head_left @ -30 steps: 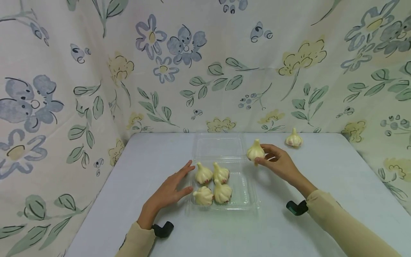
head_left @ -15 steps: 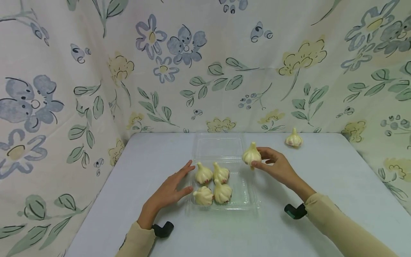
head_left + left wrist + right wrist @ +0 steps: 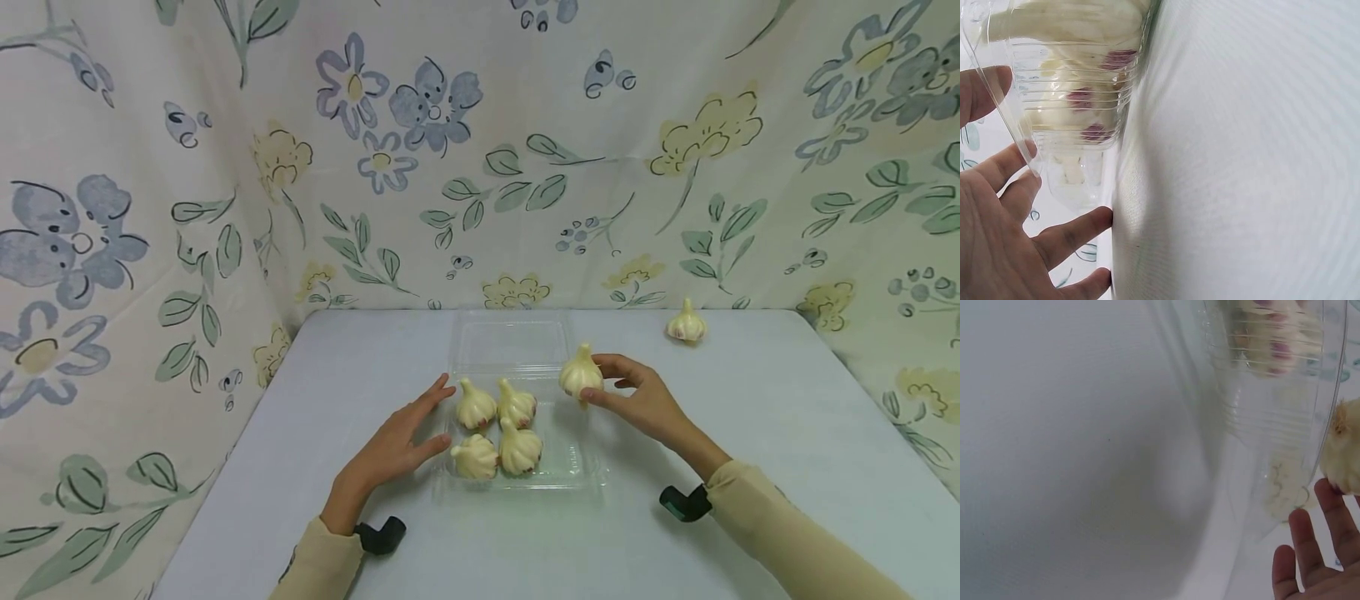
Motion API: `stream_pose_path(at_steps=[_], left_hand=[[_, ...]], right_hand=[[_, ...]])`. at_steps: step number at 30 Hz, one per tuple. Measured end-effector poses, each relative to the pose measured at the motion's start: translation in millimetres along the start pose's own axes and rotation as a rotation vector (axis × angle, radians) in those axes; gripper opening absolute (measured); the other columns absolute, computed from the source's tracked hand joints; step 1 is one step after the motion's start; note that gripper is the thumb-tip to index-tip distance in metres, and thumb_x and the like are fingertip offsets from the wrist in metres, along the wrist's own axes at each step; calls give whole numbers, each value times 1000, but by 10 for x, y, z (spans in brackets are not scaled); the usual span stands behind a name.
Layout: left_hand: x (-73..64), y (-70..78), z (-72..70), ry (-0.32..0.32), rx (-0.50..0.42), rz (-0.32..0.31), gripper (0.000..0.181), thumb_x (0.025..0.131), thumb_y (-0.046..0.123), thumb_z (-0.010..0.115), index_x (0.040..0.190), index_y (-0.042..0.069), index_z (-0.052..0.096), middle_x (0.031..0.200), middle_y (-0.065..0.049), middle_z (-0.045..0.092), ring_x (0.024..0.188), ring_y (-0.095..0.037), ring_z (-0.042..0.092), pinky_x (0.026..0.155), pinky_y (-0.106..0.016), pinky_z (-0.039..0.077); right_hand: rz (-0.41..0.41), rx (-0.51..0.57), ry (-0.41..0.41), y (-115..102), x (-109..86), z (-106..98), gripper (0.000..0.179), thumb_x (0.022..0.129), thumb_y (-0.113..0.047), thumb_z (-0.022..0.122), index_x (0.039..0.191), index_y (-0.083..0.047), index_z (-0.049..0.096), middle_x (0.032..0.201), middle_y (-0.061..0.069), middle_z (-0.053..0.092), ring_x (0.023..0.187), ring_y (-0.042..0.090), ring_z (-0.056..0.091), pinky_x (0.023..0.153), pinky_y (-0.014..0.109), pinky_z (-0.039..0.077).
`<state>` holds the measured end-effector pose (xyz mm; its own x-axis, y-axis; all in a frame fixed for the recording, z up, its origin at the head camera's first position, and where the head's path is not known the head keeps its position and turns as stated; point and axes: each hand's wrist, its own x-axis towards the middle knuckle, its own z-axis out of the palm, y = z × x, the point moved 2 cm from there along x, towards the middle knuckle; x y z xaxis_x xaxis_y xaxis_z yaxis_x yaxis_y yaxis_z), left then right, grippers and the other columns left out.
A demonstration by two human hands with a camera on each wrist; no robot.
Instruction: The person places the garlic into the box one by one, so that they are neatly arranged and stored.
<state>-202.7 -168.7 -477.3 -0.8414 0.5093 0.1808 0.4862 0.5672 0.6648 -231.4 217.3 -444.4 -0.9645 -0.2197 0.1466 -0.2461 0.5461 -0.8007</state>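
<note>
A clear plastic clamshell box (image 3: 564, 442) lies with its lid folded back on the table. Several garlic bulbs (image 3: 520, 450) fill its left and middle part. Between thumb and fingers, my right hand (image 3: 645, 404) holds another garlic bulb (image 3: 581, 375), stem up, over the box's back right corner. In the right wrist view that bulb (image 3: 1344, 450) shows its root end above the rim. My left hand (image 3: 397, 442) is at the box's left side, fingers spread and fairly straight; the left wrist view has its fingertips (image 3: 1025, 150) against the clear rim.
One more garlic bulb (image 3: 686, 323) sits at the table's back right. The transparent lid (image 3: 512, 343) extends behind the box toward the table's back edge. A floral curtain (image 3: 480, 167) hangs behind and along both sides of the white table (image 3: 337, 358).
My right hand has carried its garlic bulb left, lower and toward me, from beside the lid to over the box corner. The left hand stays where it was.
</note>
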Motion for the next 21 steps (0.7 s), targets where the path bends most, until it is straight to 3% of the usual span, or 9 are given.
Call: stream_pose_path(at_steps=[21], left_hand=[[0, 9, -4, -2, 12, -6, 69, 99, 36, 64, 160, 25, 33, 172, 1, 18, 154, -32, 31, 116, -68, 30]], right_hand=[[-80, -21, 2, -50, -35, 226, 59, 80, -34, 88, 132, -16, 66, 131, 4, 69, 124, 27, 54, 104, 57, 42]])
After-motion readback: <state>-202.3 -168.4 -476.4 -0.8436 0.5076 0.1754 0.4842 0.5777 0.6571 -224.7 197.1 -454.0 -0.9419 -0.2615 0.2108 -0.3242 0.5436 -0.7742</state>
